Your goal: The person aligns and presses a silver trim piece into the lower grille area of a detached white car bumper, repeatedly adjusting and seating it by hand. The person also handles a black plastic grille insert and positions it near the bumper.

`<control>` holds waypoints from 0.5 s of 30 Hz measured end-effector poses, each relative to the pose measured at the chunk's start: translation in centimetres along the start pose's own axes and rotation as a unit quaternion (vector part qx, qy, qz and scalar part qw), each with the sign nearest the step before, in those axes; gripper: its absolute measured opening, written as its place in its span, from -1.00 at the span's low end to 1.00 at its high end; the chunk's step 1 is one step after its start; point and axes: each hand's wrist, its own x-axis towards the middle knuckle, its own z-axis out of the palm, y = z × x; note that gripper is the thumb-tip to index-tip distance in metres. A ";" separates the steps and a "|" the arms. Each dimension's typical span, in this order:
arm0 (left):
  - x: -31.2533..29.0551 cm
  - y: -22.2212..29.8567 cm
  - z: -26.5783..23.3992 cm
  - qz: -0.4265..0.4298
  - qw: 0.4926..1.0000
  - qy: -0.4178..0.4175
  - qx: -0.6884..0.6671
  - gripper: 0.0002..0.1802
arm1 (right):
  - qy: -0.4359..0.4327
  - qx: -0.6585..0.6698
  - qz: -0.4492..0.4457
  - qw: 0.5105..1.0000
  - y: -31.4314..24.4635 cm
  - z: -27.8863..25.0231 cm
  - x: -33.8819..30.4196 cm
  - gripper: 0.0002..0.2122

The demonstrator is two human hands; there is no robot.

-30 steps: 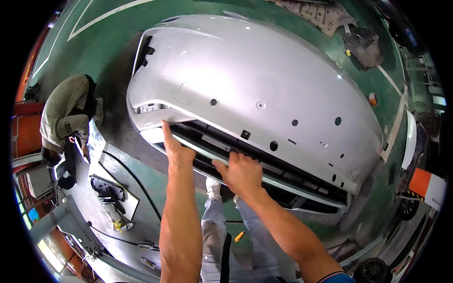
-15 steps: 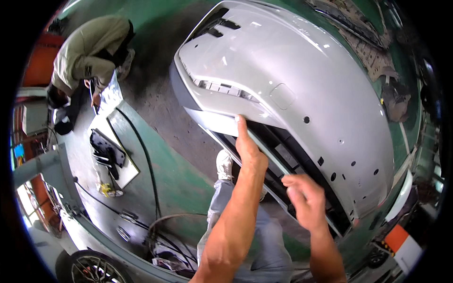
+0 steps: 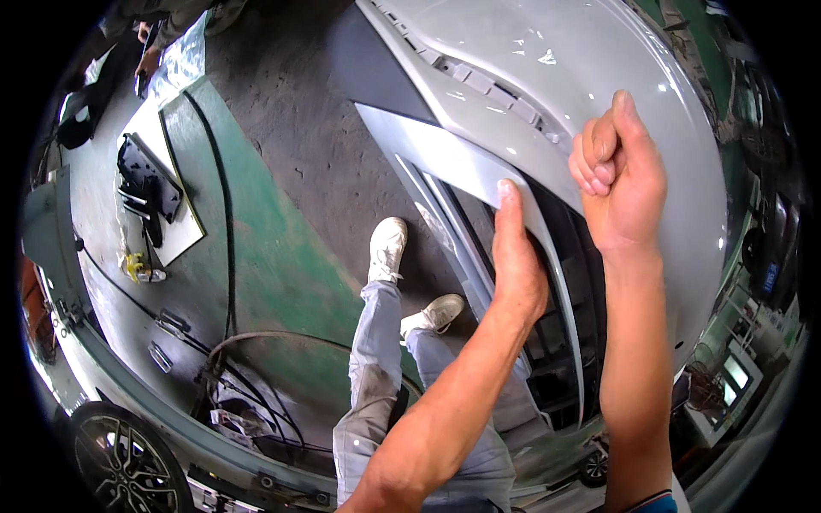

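Note:
A large silver-grey car bumper (image 3: 633, 60) fills the upper right, with a dark grey lower corner. Along its lower opening runs a bright silver trim strip (image 3: 445, 150) beside a black grille (image 3: 556, 350). My left hand (image 3: 520, 265) grips this strip near its middle. The thumb lies on the outer face, while the fingers go behind it, out of sight. Raised over the bumper is my right hand (image 3: 623, 184), its fingers curled in a loose fist with nothing visible in it.
A black plastic part (image 3: 150, 175) lies on a white board (image 3: 184, 231) at left. A black hose (image 3: 224, 188) crosses the green floor, with tangled cables lower down. A car wheel (image 3: 128, 466) stands lower left. Another person's hand (image 3: 150, 60) shows at upper left.
My right hand has risen from the grille to above the bumper. My left hand stays on the silver trim strip. The view has shifted, bringing the strip closer.

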 end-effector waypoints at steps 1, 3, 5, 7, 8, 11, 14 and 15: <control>-0.1 -0.2 0.3 0.010 0.999 0.037 -0.022 -0.11 | -0.011 -0.005 -0.005 1.000 0.3 0.1 0.3 -0.54; 0.1 0.1 0.2 0.010 0.997 0.021 -0.079 -0.24 | -0.025 -0.016 0.002 1.000 1.4 0.5 0.4 -0.54; 0.2 0.0 0.2 0.003 0.993 0.026 -0.113 -0.34 | -0.029 -0.037 0.004 0.999 2.5 0.6 0.2 -0.54; 0.2 0.0 0.4 0.013 0.993 0.039 -0.109 -0.31 | -0.027 -0.047 -0.001 0.999 2.6 0.7 0.0 -0.54; 0.2 -0.1 0.4 0.011 0.992 0.032 -0.120 -0.30 | -0.026 -0.052 -0.005 0.998 2.5 0.5 0.0 -0.54; 0.2 -0.3 0.4 0.008 0.991 0.014 -0.136 -0.26 | -0.036 0.003 -0.001 0.999 2.6 0.1 0.1 -0.54; 0.5 -0.5 0.2 0.008 0.992 0.011 -0.126 -0.23 | -0.065 -0.008 0.001 0.998 2.6 -0.4 0.4 -0.53; 0.6 -0.5 0.2 0.014 0.992 0.013 -0.123 -0.23 | -0.079 0.005 -0.008 0.997 2.2 -0.4 0.6 -0.53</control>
